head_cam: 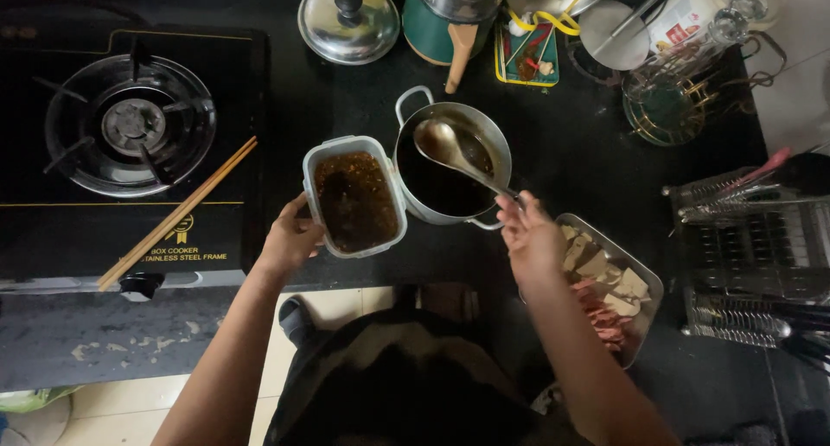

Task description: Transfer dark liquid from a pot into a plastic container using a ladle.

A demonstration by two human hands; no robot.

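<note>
chopsticks on gas stove | pot lid | tray of sliced food | dish rack

Left hand grips the near left corner of a clear rectangular container filled with dark, flaky sauce. Container stands touching a steel pot of dark liquid, near the worktop's front edge. Right hand holds a metal ladle, bowl raised over the pot. Metal tray of sliced pale and pink food lies just right of that hand. Gas burner at left; wooden chopsticks rest across the stove. Pot lid at the back edge. Dish rack along the right edge.
</note>
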